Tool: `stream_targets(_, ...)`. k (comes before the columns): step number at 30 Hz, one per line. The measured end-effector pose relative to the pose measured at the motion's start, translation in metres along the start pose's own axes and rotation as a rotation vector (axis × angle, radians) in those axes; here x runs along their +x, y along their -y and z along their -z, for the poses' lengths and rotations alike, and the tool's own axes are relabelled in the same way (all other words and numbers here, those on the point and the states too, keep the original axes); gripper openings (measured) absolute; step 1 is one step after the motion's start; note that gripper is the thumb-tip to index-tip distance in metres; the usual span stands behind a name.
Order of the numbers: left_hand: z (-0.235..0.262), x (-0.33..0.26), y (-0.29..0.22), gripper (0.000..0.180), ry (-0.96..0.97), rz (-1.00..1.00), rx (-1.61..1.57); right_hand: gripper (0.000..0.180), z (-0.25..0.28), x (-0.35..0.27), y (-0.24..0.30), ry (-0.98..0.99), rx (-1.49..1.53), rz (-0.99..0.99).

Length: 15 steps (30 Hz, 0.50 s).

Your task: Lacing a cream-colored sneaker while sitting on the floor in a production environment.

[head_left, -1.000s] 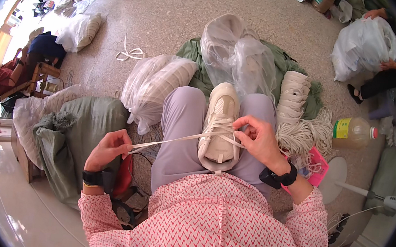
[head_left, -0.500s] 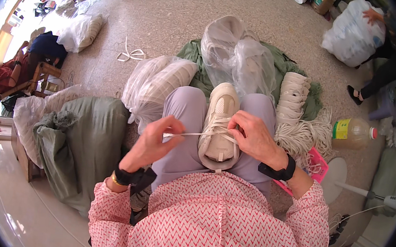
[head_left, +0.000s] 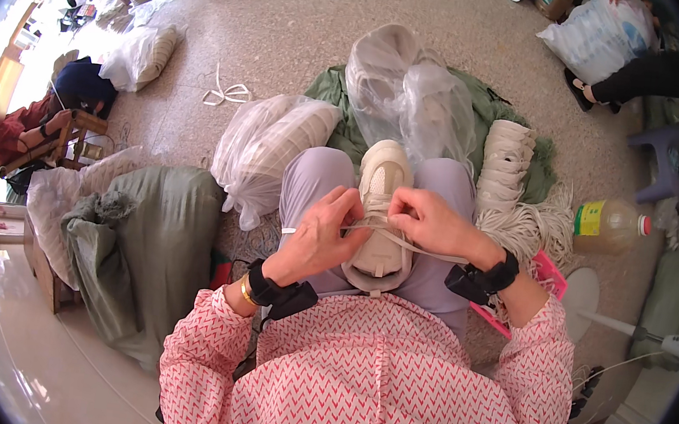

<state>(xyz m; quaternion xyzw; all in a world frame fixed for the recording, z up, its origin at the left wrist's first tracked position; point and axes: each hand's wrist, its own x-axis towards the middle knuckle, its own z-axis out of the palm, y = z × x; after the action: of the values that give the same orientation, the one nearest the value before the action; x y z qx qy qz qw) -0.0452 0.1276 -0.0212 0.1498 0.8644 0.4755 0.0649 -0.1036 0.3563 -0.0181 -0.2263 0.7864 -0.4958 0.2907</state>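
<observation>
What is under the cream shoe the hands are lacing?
The cream shoe rests between lavender-trousered thighs, heel toward the pink shirt. Both the left hand and right hand pinch the white lace. Its sole and what is beneath are hidden.

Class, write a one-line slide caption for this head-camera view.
Seated person's left hand and right hand thread a white lace through a cream sneaker on their lap.

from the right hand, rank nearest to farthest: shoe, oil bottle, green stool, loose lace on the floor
1. Shoe: on the lap, directly under the right hand.
2. Oil bottle: lying on the floor to the right.
3. Loose lace, upper left, and green stool, upper right: too close to call.
</observation>
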Motion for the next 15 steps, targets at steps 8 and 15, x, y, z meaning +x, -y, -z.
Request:
stream_targets(8,-0.005,0.007,0.000,0.020,-0.008,0.030,0.025,0.011,0.001,0.003,0.005,0.014,0.017,-0.044)
stream_targets(15,-0.003,0.010,-0.003,0.018,0.011,0.059,-0.026,0.010,-0.009,-0.006,0.013,-0.173,-0.133,0.170)
